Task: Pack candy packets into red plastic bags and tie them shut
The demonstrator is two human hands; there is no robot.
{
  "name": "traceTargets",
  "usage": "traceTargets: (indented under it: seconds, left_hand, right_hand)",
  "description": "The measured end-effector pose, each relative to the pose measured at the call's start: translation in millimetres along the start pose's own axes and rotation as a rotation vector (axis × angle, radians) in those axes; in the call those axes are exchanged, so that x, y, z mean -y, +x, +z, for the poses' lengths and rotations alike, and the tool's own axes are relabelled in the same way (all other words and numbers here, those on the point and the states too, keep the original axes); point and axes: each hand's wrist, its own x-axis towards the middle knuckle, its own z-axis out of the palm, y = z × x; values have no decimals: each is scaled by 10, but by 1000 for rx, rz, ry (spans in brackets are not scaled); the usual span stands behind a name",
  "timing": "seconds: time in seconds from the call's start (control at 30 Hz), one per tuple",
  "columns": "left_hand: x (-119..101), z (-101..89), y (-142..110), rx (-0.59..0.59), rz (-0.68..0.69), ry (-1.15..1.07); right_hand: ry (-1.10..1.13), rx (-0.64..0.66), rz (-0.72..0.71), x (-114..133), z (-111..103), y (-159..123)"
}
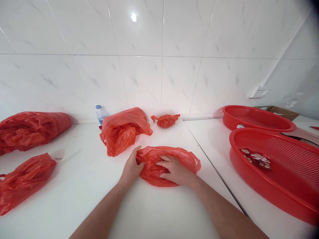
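A crumpled red plastic bag (pixel 152 177) lies on the white table in front of me, with a loop of its handle at the right end. My left hand (pixel 131 168) cups the bag's left end, thumb and index finger apart against the plastic. Across the top of the bag rests my right hand (pixel 175 169), its fingers spread and pressing lightly into the folds. What is inside the bag cannot be seen. Just behind my left hand sits another red plastic bag (pixel 124 122), its mouth gaping toward me and crumpled plastic showing inside.
A small knotted red bag (pixel 166 120) and a water bottle (pixel 101 114) stand by the tiled wall. Two more red bags (pixel 37 131) (pixel 26 181) lie left. Rightward, past a table seam, are two red plastic baskets (pixel 259 118) (pixel 264 196), the nearer holding printed packets (pixel 256 158).
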Motion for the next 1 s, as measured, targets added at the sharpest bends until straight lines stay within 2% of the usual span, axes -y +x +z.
traceTargets:
  seconds: [1.0]
  left_hand:
    - [10,5,5,0,-6,31]
  right_hand:
    - [-7,0,-4,10,-9,-5]
